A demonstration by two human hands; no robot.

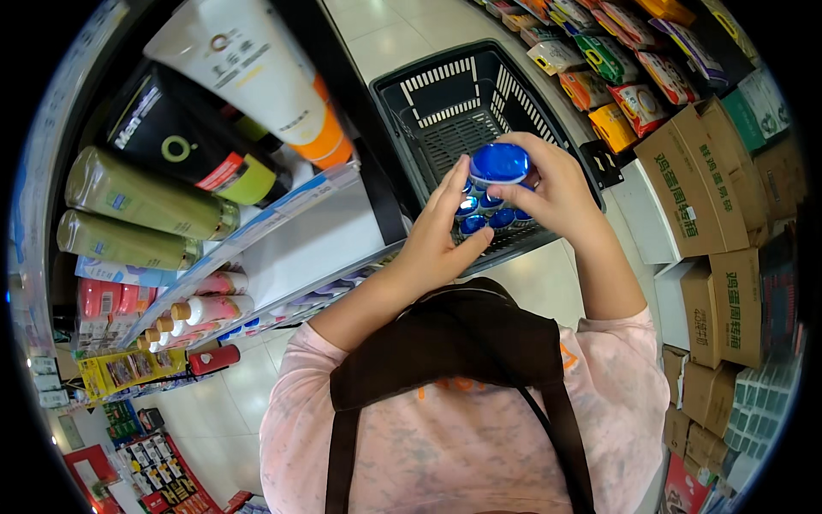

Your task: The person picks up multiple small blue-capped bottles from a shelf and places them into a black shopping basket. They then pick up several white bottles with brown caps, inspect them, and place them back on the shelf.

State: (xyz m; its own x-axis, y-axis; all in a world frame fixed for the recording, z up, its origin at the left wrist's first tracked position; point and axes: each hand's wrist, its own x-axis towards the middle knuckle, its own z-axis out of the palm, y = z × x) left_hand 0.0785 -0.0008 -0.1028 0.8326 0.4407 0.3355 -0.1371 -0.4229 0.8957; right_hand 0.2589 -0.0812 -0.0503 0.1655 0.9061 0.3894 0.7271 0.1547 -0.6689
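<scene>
My right hand (557,183) grips a container with a shiny blue cap (499,162), thumb on its near side and fingers around the far side. My left hand (440,221) is just left of it, thumb spread away from the fingers; its fingertips come close to the cap, and whether they touch it I cannot tell. Below both hands is a dark plastic shopping basket (456,132) with slotted walls. Several blue-capped containers (474,223) stand grouped at its near end, partly covered by my hands.
On the left, a store shelf (314,228) holds a large white-and-orange tube (257,77), a black tube (183,138) and green bottles (151,196). Bagged goods (603,58) fill a display at upper right. Cardboard boxes (697,183) are stacked along the right side.
</scene>
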